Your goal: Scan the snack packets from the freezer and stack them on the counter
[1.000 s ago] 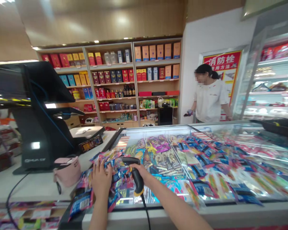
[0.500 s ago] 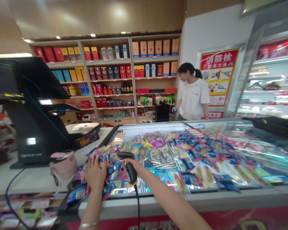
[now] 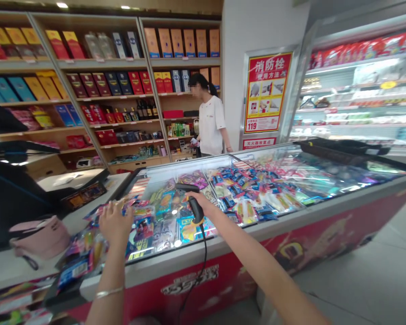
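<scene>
My right hand (image 3: pixel 201 204) is wrapped round the handle of a black barcode scanner (image 3: pixel 195 210) with yellow trim. Its cord hangs down in front of the freezer, and its head points left, above the glass. At the left end of the freezer, my left hand (image 3: pixel 116 221) rests on a heap of snack packets (image 3: pixel 83 248), fingers apart and bent over them. Blue, pink and clear wrappers show in the heap, some under the hand. Through the glass lid of the chest freezer (image 3: pixel 237 241) more colourful packets (image 3: pixel 237 183) are seen.
Left of the heap, a pink pouch (image 3: pixel 42 237) stands on the white counter (image 3: pixel 0 268) by a dark checkout screen stand (image 3: pixel 6 189). Another person (image 3: pixel 211 119) stands behind the freezer, holding a phone. A black folded cover (image 3: pixel 338 151) lies on its far right end.
My view has turned to the right. My left hand and packets under it have moved left, away from the scanner, widening the gap between my hands. The scanner stays in my right hand.
</scene>
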A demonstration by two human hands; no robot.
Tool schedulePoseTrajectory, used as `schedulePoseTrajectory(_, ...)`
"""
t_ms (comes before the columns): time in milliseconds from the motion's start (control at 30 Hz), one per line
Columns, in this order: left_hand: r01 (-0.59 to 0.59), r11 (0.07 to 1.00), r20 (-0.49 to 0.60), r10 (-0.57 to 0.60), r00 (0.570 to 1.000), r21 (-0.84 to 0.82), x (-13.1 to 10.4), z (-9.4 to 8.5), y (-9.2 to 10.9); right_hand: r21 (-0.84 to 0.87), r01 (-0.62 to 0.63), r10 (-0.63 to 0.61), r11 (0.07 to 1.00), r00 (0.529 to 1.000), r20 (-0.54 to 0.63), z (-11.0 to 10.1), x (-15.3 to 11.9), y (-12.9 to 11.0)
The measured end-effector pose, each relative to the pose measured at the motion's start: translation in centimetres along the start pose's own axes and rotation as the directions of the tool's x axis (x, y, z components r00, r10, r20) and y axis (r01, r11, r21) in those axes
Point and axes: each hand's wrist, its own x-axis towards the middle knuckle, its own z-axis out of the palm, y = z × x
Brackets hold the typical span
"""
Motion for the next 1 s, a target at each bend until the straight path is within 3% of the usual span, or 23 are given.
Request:
schedulePoseTrajectory(200,-0.134,0.982,0.070,0.145,0.987,-0.136,-0.9,1.9,9.7,-0.013,0.102,-0.103,0.995,0.986,-0.132,-6.6,-3.2,-4.7)
schedulePoseTrajectory(367,-0.274,0.933,0.088,0.301,0.949,-0.234,-1.7,2.9,16.6,0.034,0.161,-0.149,0.986,0.961,-0.232,-11.9,-5.4,-7.4)
schedulePoseTrajectory(500,-0.389,0.860,0.147,0.454,0.879,-0.331,-3.5,4.2,21.3,0.073,0.195,-0.160,0.978,0.928,-0.337,-15.7,-6.9,-8.1)
schedulePoseTrajectory(600,-0.451,0.771,0.210,0.582,0.785,-0.450,-5.1,6.0,24.4,0.100,0.179,-0.128,0.979,0.915,-0.383,-18.4,-7.9,-7.7)
schedulePoseTrajectory(733,-0.469,0.610,0.311,0.762,0.568,-0.638,-6.7,8.7,26.7,0.126,0.190,-0.119,0.974,0.896,-0.428,-21.1,-8.6,-6.7)
schedulePoseTrajectory(800,-0.447,0.590,0.363,0.789,0.495,-0.673,-7.1,9.9,27.1,0.123,0.231,-0.157,0.965,0.887,-0.434,-22.0,-8.5,-6.2)
schedulePoseTrajectory(1000,-0.444,0.606,0.395,0.782,0.482,-0.659,-7.9,12.0,26.8,0.096,0.161,-0.106,0.982,0.901,-0.421,-23.7,-7.8,-5.0)
